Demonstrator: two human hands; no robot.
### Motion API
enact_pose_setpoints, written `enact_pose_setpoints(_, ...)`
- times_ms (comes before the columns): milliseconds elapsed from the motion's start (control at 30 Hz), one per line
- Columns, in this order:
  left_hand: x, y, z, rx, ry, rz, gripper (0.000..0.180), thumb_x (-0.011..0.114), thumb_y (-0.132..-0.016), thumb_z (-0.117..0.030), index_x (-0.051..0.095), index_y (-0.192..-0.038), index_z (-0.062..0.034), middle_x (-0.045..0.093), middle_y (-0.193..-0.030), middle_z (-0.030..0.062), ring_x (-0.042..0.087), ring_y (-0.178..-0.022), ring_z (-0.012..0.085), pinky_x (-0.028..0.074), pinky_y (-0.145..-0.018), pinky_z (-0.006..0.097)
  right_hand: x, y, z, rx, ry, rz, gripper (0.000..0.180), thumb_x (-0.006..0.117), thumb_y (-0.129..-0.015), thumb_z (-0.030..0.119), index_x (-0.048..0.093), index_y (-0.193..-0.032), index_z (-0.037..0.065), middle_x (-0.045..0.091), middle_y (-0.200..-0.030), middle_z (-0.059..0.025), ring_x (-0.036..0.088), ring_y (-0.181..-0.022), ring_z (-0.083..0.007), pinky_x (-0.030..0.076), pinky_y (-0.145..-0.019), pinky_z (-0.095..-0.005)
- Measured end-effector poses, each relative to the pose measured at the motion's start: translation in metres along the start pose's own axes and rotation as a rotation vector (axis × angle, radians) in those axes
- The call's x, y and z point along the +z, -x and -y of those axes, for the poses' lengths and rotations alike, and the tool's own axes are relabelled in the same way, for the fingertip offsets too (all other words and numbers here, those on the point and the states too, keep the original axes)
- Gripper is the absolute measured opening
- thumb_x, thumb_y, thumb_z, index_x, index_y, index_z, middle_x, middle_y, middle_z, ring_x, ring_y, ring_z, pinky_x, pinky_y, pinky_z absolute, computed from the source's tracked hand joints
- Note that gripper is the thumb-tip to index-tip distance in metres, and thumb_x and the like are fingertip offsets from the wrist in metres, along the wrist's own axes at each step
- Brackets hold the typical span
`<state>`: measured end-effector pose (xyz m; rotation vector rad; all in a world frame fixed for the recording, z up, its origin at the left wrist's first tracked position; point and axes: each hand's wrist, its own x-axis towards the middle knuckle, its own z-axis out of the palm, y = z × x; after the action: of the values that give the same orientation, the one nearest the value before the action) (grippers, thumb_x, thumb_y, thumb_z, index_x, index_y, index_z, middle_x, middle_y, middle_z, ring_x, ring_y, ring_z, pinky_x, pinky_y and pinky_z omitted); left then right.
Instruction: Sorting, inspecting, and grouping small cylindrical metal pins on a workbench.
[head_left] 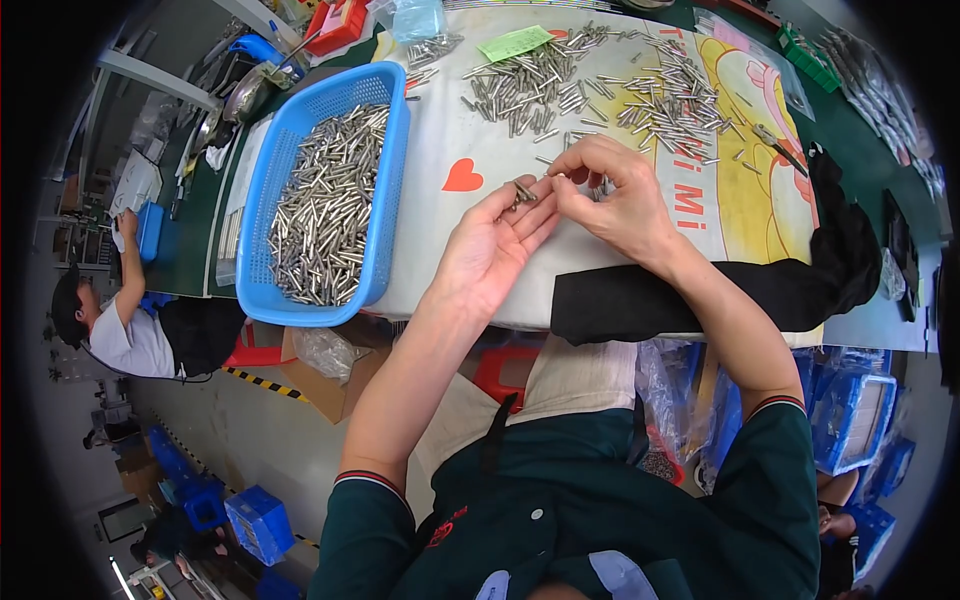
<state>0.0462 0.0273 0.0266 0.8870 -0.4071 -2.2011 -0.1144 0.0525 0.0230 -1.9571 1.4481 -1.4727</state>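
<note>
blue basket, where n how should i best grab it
Probably by the rim on both long sides of the blue basket, coming down from above. Those walls face each other to left and right, and the rim stands above the metal pins. They fill much of it, so lifting from one side might tip it.

A factory workshop: loose metal pins (520,98) heap toward the worktop's (195,245) far edge, more fill a blue basket (393,200) at its near edge, and hazard-striped tape (268,384) crosses the floor (215,430).
</note>
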Motion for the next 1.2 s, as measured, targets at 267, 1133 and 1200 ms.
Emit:
enact_pose_setpoints(267, 0.000, 0.000, 0.001, -0.006, 0.004, 0.004, 0.019, 0.046, -0.093, -0.013, 0.048, -0.106, 0.0011, 0.056, -0.109, 0.0174, 0.056, -0.106, 0.0254, 0.043, -0.099, 0.038, 0.000, 0.001, 0.002, -0.017, 0.012, -0.009, 0.008, 0.062, -0.071, 0.007, 0.063, -0.077, 0.002, 0.061, -0.071, -0.0062, 0.058, -0.065, -0.0170, 0.046, -0.052, -0.0290)
enact_pose_setpoints(1133, -0.013, 0.052, -0.034, 0.771, -1.103, 0.263, 0.024, 0.062, -0.080, -0.004, 0.058, -0.103, 0.0040, 0.063, -0.090, 0.0096, 0.059, -0.077, 0.0151, 0.048, -0.071, 0.027, -0.002, 0.020, 0.040, 0.073, -0.178, 0.081, 0.013, 0.066, -0.072, -0.002, 0.068, -0.085, 0.002, 0.058, -0.075, -0.0049, 0.052, -0.068, -0.0129, 0.042, -0.058, -0.0242)
enact_pose_setpoints(1200, -0.005, 0.050, -0.010, 0.422, -0.879, 0.342, 0.022, 0.059, -0.083, -0.003, 0.058, -0.104, 0.0050, 0.063, -0.089, 0.0062, 0.058, -0.077, 0.0092, 0.047, -0.071, 0.024, -0.010, 0.035, 0.044, 0.073, -0.187, 0.085, 0.017, 0.068, -0.071, -0.002, 0.069, -0.087, 0.003, 0.055, -0.076, -0.0045, 0.053, -0.072, -0.0139, 0.042, -0.061, -0.0246)
